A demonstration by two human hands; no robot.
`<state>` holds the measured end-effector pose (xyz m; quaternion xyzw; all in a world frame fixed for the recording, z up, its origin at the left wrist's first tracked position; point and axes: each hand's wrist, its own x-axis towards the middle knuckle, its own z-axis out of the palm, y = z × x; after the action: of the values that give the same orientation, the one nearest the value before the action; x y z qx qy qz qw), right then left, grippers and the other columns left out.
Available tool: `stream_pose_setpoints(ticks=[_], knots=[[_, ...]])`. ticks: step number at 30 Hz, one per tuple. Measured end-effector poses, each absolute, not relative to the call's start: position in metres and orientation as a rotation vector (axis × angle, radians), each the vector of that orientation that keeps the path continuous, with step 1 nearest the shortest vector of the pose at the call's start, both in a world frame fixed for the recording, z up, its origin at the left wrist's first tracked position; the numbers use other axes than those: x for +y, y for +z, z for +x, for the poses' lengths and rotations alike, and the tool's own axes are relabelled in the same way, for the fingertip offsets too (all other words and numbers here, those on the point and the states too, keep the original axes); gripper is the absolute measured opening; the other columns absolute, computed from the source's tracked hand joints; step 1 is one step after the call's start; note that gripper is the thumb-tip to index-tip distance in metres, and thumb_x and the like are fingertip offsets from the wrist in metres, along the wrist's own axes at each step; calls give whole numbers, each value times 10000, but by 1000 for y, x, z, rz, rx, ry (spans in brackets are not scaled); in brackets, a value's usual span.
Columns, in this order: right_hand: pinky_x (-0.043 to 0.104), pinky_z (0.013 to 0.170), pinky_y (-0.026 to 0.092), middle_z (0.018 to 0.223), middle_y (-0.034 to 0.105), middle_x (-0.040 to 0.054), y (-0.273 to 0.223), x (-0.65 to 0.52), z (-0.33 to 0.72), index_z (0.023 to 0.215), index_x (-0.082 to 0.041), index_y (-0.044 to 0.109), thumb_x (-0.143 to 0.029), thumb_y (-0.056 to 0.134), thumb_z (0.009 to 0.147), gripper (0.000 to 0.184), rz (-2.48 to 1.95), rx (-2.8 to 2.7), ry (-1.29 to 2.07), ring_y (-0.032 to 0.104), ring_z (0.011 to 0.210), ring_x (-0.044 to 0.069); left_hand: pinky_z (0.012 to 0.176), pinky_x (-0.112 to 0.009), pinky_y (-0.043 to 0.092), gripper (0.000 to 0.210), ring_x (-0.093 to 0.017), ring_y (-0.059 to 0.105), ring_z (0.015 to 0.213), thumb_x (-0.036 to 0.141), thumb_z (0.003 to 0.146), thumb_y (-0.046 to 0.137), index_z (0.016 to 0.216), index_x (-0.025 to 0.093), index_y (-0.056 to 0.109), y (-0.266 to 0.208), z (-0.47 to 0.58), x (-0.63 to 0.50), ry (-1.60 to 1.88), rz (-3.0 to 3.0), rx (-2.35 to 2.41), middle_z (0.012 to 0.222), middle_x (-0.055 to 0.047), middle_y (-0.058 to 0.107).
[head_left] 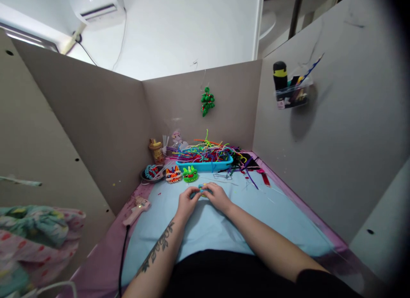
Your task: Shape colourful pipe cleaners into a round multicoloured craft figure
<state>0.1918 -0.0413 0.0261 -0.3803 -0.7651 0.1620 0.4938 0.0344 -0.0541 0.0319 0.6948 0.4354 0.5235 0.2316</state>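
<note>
My left hand (188, 199) and my right hand (217, 196) meet over the light blue cloth (205, 229). Between their fingertips they pinch a small blue-and-yellow pipe cleaner piece (202, 187), mostly hidden by the fingers. Just beyond my left hand sit two finished-looking pipe cleaner animal heads, a green one (191, 174) and an orange, white and blue one (173, 174). Past my right hand lies a pair of metal scissors or pliers (222, 176); its kind is hard to make out.
A blue tray (218, 166) heaped with colourful pipe cleaners stands at the back. To the left are a dark bowl (144, 178), a tumbler (156, 151) and a pink glue gun (137, 210) with a black cord. Grey partitions (198, 78) enclose the table; a caddy (291, 97) hangs right.
</note>
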Motion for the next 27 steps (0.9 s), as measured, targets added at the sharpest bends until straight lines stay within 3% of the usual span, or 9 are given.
stream_pose_setpoints(ticks=[17, 27], knots=[[288, 769, 420, 846, 645, 35, 28, -42, 192, 853, -199, 638, -199, 519, 816, 125, -914, -1908, 470, 569, 844, 176, 716, -300, 488, 166, -187, 628, 750, 315, 731, 606, 822, 198, 680, 32, 34, -57, 1440, 2014, 1160, 804, -56, 694], [250, 673, 411, 737, 626, 23, 24, -39, 193, 734, -184, 632, -229, 456, 852, 216, -921, -1963, 440, 565, 726, 154, 735, -301, 463, 144, -181, 603, 778, 272, 767, 567, 853, 213, 666, 31, 33, -57, 1397, 2204, 1146, 827, -55, 675]])
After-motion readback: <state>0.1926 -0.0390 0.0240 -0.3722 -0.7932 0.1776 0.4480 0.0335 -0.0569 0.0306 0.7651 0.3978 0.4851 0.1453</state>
